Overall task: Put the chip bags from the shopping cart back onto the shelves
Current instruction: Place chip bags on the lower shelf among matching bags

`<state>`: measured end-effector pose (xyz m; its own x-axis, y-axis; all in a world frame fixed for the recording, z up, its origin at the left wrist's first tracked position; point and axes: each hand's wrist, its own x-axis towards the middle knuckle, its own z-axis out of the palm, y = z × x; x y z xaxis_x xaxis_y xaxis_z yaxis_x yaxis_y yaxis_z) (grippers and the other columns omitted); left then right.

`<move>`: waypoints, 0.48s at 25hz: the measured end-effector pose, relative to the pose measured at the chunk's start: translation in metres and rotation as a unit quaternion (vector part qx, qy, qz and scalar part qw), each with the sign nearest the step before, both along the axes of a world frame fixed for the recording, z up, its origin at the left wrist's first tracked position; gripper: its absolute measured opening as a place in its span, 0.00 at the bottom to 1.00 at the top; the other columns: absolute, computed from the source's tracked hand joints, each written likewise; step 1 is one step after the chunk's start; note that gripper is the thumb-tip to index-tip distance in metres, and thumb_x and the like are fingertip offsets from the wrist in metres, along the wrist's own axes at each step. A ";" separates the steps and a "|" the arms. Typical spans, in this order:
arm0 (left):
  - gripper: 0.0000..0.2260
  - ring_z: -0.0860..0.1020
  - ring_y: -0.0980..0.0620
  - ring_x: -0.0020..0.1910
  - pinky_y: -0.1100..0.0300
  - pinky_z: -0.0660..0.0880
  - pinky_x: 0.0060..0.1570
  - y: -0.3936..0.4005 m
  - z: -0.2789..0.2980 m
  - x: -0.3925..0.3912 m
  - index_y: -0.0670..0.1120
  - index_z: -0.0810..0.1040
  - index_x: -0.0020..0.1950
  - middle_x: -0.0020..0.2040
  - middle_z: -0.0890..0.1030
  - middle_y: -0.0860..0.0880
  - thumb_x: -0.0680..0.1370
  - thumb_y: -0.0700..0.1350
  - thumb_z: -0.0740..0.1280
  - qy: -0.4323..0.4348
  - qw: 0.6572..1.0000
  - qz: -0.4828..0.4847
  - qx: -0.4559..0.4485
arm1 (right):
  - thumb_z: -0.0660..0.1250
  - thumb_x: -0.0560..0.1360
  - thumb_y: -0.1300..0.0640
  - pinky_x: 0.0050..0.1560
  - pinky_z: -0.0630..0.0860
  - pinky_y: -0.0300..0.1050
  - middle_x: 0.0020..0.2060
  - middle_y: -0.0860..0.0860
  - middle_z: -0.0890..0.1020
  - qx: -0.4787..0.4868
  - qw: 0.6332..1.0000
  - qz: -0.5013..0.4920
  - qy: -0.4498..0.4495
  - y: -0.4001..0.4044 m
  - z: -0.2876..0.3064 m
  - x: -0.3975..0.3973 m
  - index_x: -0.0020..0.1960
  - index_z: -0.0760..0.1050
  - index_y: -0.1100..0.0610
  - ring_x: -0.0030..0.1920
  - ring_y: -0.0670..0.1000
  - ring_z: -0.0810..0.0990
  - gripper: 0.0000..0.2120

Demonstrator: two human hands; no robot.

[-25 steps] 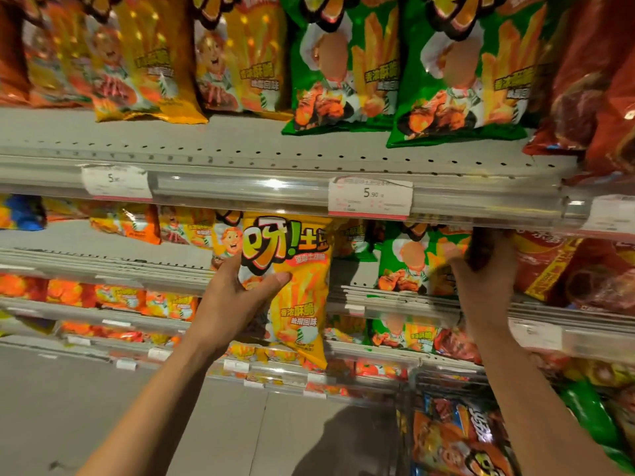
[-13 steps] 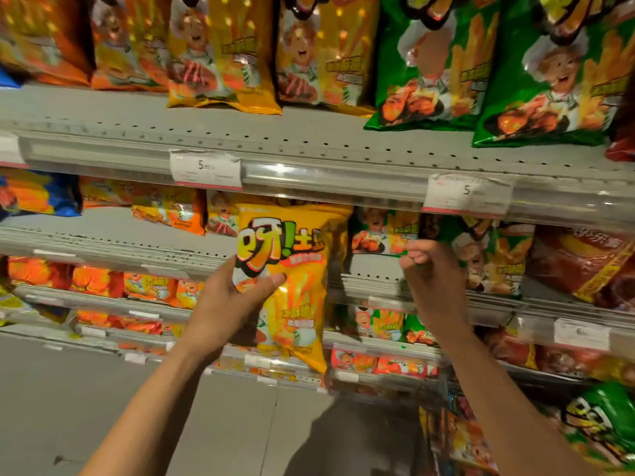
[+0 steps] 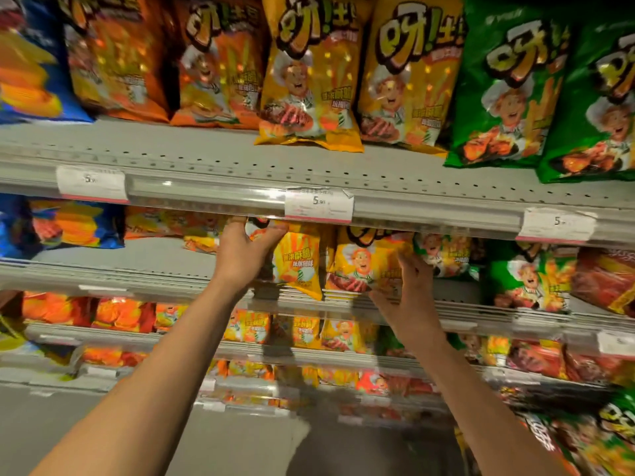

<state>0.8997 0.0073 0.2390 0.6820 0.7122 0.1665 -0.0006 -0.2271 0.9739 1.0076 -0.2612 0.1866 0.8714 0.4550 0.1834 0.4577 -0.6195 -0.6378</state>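
A yellow chip bag [image 3: 299,266] stands on the second shelf [image 3: 137,266], its top hidden behind the edge of the shelf above. My left hand [image 3: 242,257] grips the bag's left side, with the thumb hooked over its upper edge. Just to the right stands another yellow bag [image 3: 360,266] with a chef picture. My right hand [image 3: 410,297] touches that bag's right edge and bottom with spread fingers, the thumb reaching left beneath it. The shopping cart does not show clearly.
The upper shelf [image 3: 206,159] carries rows of orange, yellow and green bags and a price tag [image 3: 319,205] on its front rail. Green bags [image 3: 529,276] and red bags fill the second shelf to the right. Lower shelves hold several small bags. Blurred bags [image 3: 591,441] lie at the lower right.
My left hand has lifted the yellow bag and pushed it in onto the second shelf. My right hand has moved left and down to the neighbouring yellow bag. The view has tilted upward.
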 end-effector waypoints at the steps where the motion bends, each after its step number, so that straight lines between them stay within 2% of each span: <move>1: 0.13 0.85 0.42 0.39 0.40 0.83 0.40 0.003 0.000 0.004 0.43 0.83 0.47 0.41 0.86 0.40 0.72 0.52 0.76 0.002 1.000 -0.008 0.001 | 0.72 0.77 0.48 0.74 0.57 0.41 0.78 0.52 0.55 -0.007 1.000 -0.002 0.005 -0.001 0.000 0.000 0.81 0.56 0.52 0.78 0.53 0.57 0.39; 3: 0.14 0.85 0.40 0.39 0.37 0.81 0.40 0.006 -0.004 0.010 0.43 0.83 0.47 0.41 0.86 0.40 0.72 0.53 0.76 -0.004 1.000 -0.012 -0.004 | 0.73 0.77 0.49 0.75 0.62 0.47 0.76 0.54 0.59 0.005 1.000 -0.013 0.023 -0.003 0.002 0.001 0.80 0.59 0.53 0.76 0.56 0.61 0.37; 5: 0.10 0.84 0.44 0.38 0.39 0.81 0.39 0.004 -0.007 0.012 0.47 0.83 0.44 0.39 0.86 0.44 0.73 0.52 0.76 -0.020 1.000 0.007 0.011 | 0.73 0.77 0.50 0.74 0.65 0.50 0.75 0.56 0.62 0.007 0.999 -0.026 0.023 -0.003 0.004 0.000 0.79 0.60 0.55 0.75 0.57 0.64 0.36; 7: 0.08 0.84 0.47 0.43 0.42 0.81 0.44 0.001 -0.009 0.013 0.51 0.82 0.43 0.42 0.85 0.47 0.73 0.53 0.76 -0.039 0.998 0.038 0.042 | 0.73 0.77 0.51 0.73 0.65 0.49 0.74 0.57 0.63 0.006 0.999 -0.033 0.023 -0.002 0.004 -0.002 0.79 0.61 0.56 0.73 0.57 0.66 0.35; 10: 0.07 0.79 0.45 0.52 0.43 0.78 0.51 -0.006 -0.015 0.015 0.58 0.78 0.45 0.47 0.80 0.51 0.74 0.56 0.75 -0.061 0.994 0.066 0.066 | 0.73 0.77 0.52 0.68 0.64 0.41 0.73 0.56 0.64 0.010 0.999 -0.043 0.031 -0.001 0.002 -0.003 0.79 0.61 0.54 0.72 0.55 0.67 0.35; 12: 0.13 0.76 0.43 0.56 0.49 0.76 0.57 -0.009 -0.026 0.019 0.52 0.77 0.53 0.52 0.78 0.45 0.74 0.55 0.74 -0.045 0.995 0.045 0.083 | 0.73 0.77 0.51 0.66 0.65 0.40 0.73 0.55 0.64 0.009 0.998 -0.045 0.035 0.000 0.000 -0.003 0.79 0.60 0.53 0.71 0.55 0.68 0.35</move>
<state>0.9184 -0.0017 0.2133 0.5947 0.7268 0.3437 -0.0581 -0.3875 0.9200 1.0046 -0.2612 0.1871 0.9195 0.3718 0.1278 0.3547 -0.6441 -0.6777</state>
